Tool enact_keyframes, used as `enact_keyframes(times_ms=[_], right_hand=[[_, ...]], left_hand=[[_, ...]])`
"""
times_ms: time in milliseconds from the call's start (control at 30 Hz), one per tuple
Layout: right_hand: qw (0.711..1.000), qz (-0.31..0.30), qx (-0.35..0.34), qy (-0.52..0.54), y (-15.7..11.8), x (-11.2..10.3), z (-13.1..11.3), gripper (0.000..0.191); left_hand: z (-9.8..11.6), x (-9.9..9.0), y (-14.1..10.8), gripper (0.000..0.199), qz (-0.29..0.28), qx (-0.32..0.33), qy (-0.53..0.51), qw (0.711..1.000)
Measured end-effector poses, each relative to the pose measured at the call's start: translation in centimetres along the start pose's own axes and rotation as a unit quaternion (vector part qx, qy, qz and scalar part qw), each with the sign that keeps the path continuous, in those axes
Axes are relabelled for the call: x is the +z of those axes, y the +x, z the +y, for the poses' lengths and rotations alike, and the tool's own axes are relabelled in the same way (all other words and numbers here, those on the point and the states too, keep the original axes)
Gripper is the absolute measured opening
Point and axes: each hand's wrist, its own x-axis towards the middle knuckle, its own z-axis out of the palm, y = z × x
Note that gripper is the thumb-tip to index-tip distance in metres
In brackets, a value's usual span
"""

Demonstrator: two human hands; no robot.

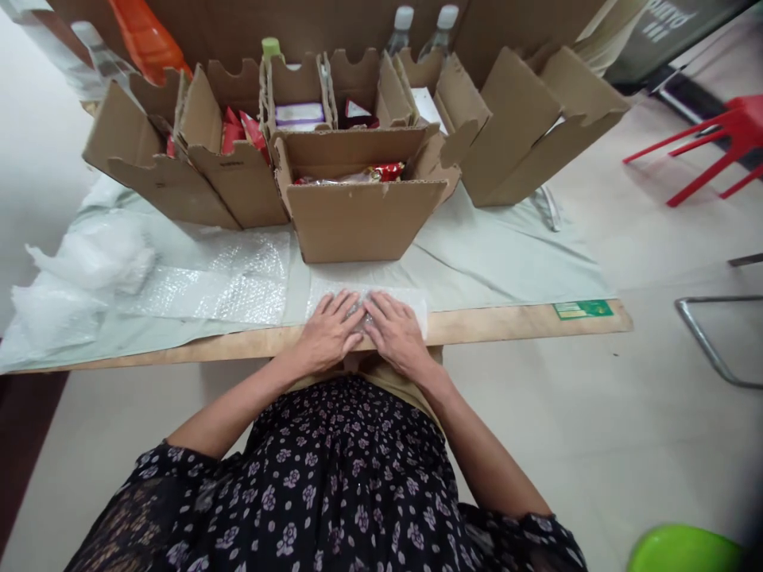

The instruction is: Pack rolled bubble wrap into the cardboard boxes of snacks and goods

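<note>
My left hand (331, 327) and my right hand (392, 330) lie side by side at the table's front edge, fingers stretched out and palms down. Both press on a small sheet of bubble wrap (418, 307) spread flat on the cloth; its middle is covered by my hands. Just beyond them stands an open cardboard box (365, 222) with red packets (387, 171) and clear plastic wrapping inside. To the left lies a longer strip of bubble wrap (250, 278), apart from my left hand.
Several open cardboard boxes (220, 187) line the back, holding packets. Behind them stand bottles, one an orange bottle (149, 40). Crumpled bubble wrap (89, 262) piles at the left. A green label (582, 309) sits on the right edge. A red stool (736, 127) is on the floor.
</note>
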Motion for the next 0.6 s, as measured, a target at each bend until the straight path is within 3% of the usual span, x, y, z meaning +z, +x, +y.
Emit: enact_keyframes(times_ms=[100,200,267,433,600], right_hand=[[0.998,0.018,0.046,-0.032,-3.2,-1.5,2.8,0.041],[0.994,0.065,0.072,-0.046,-6.6,-4.2,5.4,0.042],[0.996,0.062,0.055,-0.031,-7.7,-5.3,5.6,0.046],[0.999,0.018,0.003,-0.031,-5.7,-4.7,4.2,0.040],[0.997,0.070,-0.023,0.000,-5.1,-4.7,3.4,0.026]], left_hand=[[-1.3,-0.1,-2.2,0.051,-0.023,-0.028,0.008,0.999],[-2.3,-1.1,-3.6,0.046,0.005,-0.068,-0.001,0.998],[-2.2,-1.6,-3.8,0.040,0.032,-0.074,-0.009,0.997],[-1.3,-2.3,-2.6,0.025,0.062,-0.025,0.004,0.998],[-1.6,-2.6,-1.5,0.024,0.051,0.014,0.031,0.998]])
